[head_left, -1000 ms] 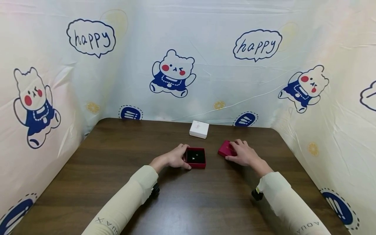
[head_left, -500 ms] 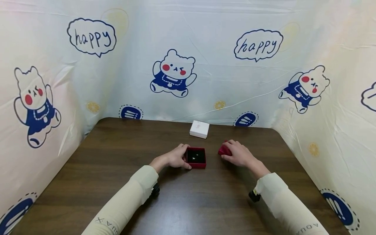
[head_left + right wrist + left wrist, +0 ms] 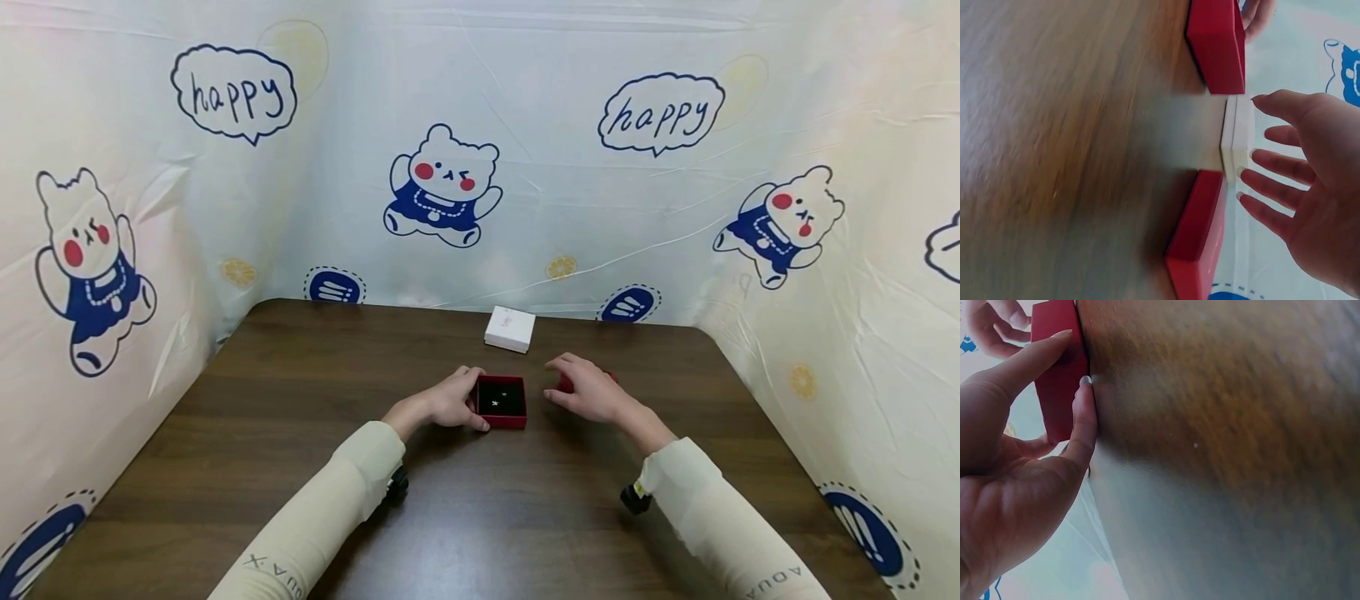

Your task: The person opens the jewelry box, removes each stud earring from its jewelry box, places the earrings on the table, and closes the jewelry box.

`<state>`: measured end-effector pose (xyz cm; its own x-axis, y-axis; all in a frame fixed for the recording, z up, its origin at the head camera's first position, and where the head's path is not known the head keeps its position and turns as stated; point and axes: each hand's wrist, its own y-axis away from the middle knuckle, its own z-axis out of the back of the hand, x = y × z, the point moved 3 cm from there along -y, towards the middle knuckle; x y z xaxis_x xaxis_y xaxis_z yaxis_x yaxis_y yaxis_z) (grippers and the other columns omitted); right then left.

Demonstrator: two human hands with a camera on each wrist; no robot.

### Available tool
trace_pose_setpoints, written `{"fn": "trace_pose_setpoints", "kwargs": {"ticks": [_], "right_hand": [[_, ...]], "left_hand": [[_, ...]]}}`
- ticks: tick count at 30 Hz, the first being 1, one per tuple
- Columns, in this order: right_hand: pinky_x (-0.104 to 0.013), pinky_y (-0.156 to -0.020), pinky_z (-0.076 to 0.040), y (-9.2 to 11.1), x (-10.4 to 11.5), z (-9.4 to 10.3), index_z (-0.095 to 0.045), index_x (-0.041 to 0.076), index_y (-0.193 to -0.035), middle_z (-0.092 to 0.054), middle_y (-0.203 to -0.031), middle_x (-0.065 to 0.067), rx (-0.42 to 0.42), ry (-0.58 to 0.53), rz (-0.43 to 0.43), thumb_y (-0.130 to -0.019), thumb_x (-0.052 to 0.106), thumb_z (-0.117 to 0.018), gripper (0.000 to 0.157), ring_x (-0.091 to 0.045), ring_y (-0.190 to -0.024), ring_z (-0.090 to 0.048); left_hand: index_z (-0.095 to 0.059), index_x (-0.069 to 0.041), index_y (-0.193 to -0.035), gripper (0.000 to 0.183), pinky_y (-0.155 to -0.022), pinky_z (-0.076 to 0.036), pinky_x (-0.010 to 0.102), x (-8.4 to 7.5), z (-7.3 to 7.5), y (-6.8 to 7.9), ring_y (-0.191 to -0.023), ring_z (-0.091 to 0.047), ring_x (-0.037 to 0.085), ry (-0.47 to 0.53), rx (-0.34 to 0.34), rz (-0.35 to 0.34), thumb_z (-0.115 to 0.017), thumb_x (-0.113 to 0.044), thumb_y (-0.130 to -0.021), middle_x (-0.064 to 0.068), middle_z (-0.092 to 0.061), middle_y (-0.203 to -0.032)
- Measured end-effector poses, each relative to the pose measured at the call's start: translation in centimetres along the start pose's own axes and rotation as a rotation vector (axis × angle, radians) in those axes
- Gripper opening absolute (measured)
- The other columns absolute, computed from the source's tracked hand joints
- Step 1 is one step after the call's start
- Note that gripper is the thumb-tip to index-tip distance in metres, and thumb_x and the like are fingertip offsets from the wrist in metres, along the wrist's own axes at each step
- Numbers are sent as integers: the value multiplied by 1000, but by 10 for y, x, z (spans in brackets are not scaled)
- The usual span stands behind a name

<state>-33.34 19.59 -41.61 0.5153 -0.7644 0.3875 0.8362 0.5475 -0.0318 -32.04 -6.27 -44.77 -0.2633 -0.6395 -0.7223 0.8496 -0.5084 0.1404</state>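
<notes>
A small open red jewelry box (image 3: 504,423) sits on the table, lined with a black pad (image 3: 513,400) that bears two tiny star-shaped pieces. My left hand (image 3: 448,402) holds its left end; in the left wrist view the thumb (image 3: 1035,357) presses on the red side wall. To the right lies the red lid (image 3: 1192,234), flat on the wood. Over it hovers my right hand (image 3: 596,396), fingers spread and apart from it in the right wrist view. From the head, that hand hides most of the lid.
A closed white box (image 3: 510,330) stands behind the red one, near the back edge of the brown wooden table (image 3: 315,367). A printed cloth (image 3: 540,192) with cartoon bears hangs around the back and sides.
My right hand has come off the red lid and moved left, toward the open box. The lid stays about where it was. My left hand keeps its hold on the box.
</notes>
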Motion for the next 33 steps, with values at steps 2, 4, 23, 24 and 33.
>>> {"fn": "trace_pose_setpoints", "kwargs": {"ticks": [2,4,23,24,33], "right_hand": [[-51,-102,-50,-2,5,-1,-61,2,-137,-62,-134,-15,5,-22,25,-97,26,-71,47,-33,-121,-60],[-50,-99,-52,-5,10,-2,-62,1,-135,-63,-132,-16,15,-44,45,-97,23,-71,45,-33,-117,-62],[-41,-92,-53,-31,42,-20,-71,4,-122,-68,-114,-8,76,-26,105,-94,17,-74,31,-24,-102,-63],[-41,-92,-53,-32,42,-21,-71,4,-122,-68,-114,-8,76,-20,105,-94,17,-75,31,-24,-102,-62],[-44,-88,-46,-40,48,-34,-75,7,-113,-73,-107,-7,-4,175,159,-93,19,-76,23,-23,-102,-64]], "left_hand": [[-40,-3,-149,86,-102,-42,43,0,0,0,-111,-49,25,2,0,-2,-90,-19,-80,16,-44,-135],[-40,-3,-149,86,-102,-42,43,0,1,0,-111,-49,25,2,-1,-4,-90,-19,-80,16,-44,-135],[-41,-3,-146,83,-101,-41,42,0,2,-2,-112,-48,26,-9,-6,-26,-89,-19,-80,19,-43,-134],[-41,-3,-146,83,-102,-41,42,0,2,-2,-112,-48,26,-10,-5,-27,-89,-19,-80,18,-43,-134],[-41,-2,-147,84,-104,-41,43,1,1,-2,-115,-48,26,-22,0,-30,-89,-20,-81,19,-44,-135]]}}
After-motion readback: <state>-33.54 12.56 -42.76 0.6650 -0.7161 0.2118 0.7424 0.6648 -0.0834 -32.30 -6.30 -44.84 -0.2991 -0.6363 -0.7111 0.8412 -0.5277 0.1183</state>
